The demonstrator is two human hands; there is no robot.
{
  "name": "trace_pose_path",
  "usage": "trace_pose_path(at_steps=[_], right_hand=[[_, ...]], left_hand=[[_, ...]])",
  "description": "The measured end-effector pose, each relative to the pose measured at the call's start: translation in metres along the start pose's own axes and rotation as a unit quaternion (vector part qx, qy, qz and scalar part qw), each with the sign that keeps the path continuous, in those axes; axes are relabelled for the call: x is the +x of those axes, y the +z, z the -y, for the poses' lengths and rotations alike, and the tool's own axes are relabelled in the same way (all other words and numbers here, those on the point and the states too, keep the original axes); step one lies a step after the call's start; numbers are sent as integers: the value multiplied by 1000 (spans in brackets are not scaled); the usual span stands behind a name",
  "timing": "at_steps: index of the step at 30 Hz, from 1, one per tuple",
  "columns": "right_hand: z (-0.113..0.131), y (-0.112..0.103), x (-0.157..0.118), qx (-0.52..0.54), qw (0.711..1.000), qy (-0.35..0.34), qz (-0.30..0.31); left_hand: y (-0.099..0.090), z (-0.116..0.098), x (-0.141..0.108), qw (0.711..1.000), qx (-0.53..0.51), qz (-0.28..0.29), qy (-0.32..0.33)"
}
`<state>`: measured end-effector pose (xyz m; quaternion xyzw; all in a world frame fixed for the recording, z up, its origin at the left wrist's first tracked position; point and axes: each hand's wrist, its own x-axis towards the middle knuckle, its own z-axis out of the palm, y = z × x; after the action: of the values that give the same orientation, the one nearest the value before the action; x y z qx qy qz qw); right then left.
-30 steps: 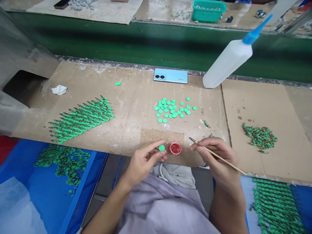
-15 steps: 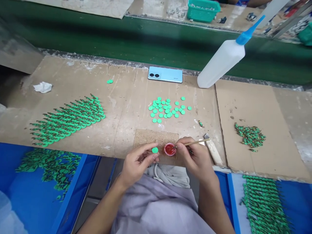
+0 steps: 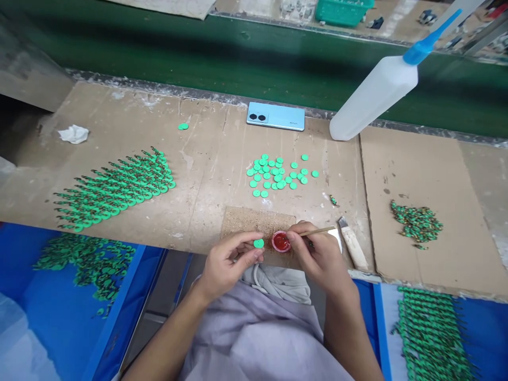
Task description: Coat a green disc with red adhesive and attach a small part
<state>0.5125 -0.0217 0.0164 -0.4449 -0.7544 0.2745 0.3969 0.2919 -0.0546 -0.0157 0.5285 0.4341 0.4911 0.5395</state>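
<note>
Between thumb and fingers, my left hand [image 3: 230, 264] pinches a small green disc [image 3: 259, 243] near the table's front edge. My right hand [image 3: 319, 256] grips a thin wooden stick [image 3: 317, 231], whose lower tip is at the rim of a small cup of red liquid [image 3: 281, 242]. The cup stands between my hands on a brown board [image 3: 254, 221]. Behind it lie several loose green discs [image 3: 273, 174] in a loose cluster. To the right of my right hand lies a blade with a whitish handle [image 3: 353, 246].
Rows of green disc pieces [image 3: 115, 193] lie on the left. A pile of small green-and-gold parts [image 3: 416, 225] rests on cardboard [image 3: 384, 174] at right. A phone [image 3: 275, 116] and a white bottle [image 3: 373, 98] are at the back. Blue trays [image 3: 19, 238] hold more pieces below.
The whole view has shifted slightly, so things appear a little to the right and higher. Both hands keep their grips, the left on the green disc and the right on the stick.
</note>
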Motion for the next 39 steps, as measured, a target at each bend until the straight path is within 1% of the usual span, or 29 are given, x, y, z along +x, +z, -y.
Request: trace_pose_path(at_steps=[7,14,17,21,24,26,29,33,36,39], right_hand=[[0,1,-1,-6,1000,18,10],[-1,2,-2,-8,1000,27,12],[1,1,-1,4,1000,8,-3],[4,0,-4,58,997,-15,-41],[3,0,-9,100,992,-31,-68],[2,0,-12,113,990,-33,-72],[0,0,-12,98,993,-19,-60],[-2,2,-12,63,998,-6,-24],[-4,4,-14,58,998,5,-2],[-5,6,-16,65,998,12,6]], left_hand=[[0,5,-2,1000,5,9,0],[-2,8,-4,1000,19,17,15],[-2,8,-4,999,41,19,15],[-2,5,-2,997,75,21,24],[-1,4,-1,997,65,33,23],[-1,4,-2,998,51,45,12],[0,4,-2,997,53,49,7],[0,2,0,995,82,48,28],[0,1,1,993,101,47,38],[0,1,2,991,114,44,49]])
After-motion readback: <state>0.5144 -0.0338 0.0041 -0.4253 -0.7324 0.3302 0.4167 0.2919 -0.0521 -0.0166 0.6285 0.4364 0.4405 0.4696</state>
